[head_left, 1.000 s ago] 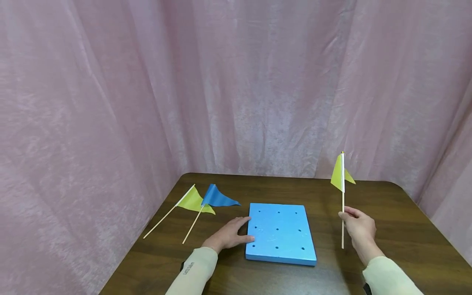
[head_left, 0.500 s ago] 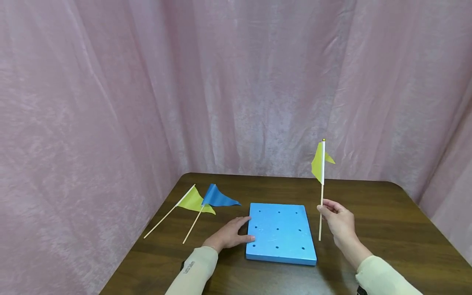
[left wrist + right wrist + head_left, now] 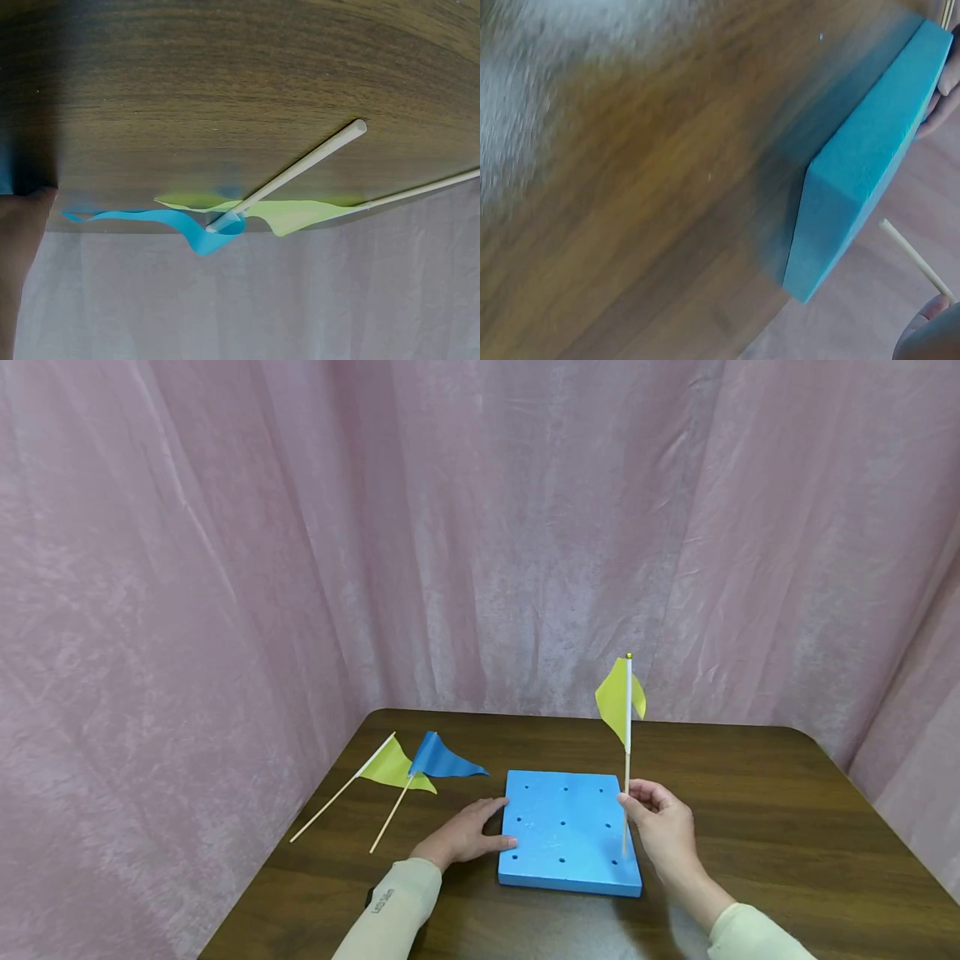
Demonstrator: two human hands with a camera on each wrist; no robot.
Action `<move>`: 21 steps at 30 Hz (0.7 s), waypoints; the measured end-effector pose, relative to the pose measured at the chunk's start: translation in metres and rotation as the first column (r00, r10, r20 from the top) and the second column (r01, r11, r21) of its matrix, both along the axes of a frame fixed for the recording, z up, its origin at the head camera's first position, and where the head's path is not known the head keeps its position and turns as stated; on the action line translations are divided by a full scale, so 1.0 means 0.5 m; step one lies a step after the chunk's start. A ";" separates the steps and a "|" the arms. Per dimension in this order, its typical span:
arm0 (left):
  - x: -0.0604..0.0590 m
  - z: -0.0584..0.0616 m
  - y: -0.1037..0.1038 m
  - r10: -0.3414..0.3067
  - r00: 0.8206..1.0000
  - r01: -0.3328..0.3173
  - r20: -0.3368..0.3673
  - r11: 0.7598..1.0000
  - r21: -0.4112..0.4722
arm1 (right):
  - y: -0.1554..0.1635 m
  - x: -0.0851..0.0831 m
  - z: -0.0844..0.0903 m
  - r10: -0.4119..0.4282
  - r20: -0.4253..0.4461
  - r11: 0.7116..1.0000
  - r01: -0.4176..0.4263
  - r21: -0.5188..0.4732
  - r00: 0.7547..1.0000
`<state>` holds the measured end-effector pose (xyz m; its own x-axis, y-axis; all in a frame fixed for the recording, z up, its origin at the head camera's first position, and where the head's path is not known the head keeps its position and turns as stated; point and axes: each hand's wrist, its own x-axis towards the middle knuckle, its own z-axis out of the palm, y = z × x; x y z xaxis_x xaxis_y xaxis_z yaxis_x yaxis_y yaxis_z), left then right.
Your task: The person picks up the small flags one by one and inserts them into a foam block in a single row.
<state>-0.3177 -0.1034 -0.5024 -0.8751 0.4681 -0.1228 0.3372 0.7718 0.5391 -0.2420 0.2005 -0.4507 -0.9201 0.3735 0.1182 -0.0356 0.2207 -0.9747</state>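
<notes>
Holding a yellow flag upright by its stick, right hand fingers pinched, stick tip above the blue foam board's right edge. Left hand flat, steadying the board's left edge. Holes all empty; a yellow-green flag and a blue flag lie near the table's left edge, unplaced.

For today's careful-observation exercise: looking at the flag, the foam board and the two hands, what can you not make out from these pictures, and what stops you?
- Head view: whether the stick tip of the held yellow flag touches the blue foam board; too small to tell.
- Right wrist view: right hand cut off by the edge; table blurred.
- Left wrist view: left hand mostly cut off by the edge; its hold on the board is out of frame.
</notes>
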 end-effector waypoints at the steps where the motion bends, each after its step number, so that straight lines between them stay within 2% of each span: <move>1: 0.000 0.000 0.000 0.001 1.000 -0.001 0.001 1.000 0.000 | -0.003 0.002 -0.001 0.009 0.003 1.000 -0.009 -0.001 1.000; 9: 0.002 -0.004 0.004 0.003 1.000 -0.003 0.005 1.000 0.001 | -0.010 0.008 -0.017 0.028 0.038 0.999 -0.028 0.015 0.999; 21: 0.002 -0.005 0.006 0.006 1.000 -0.006 0.004 1.000 0.004 | -0.010 0.008 -0.021 0.046 0.035 0.999 -0.047 0.022 0.998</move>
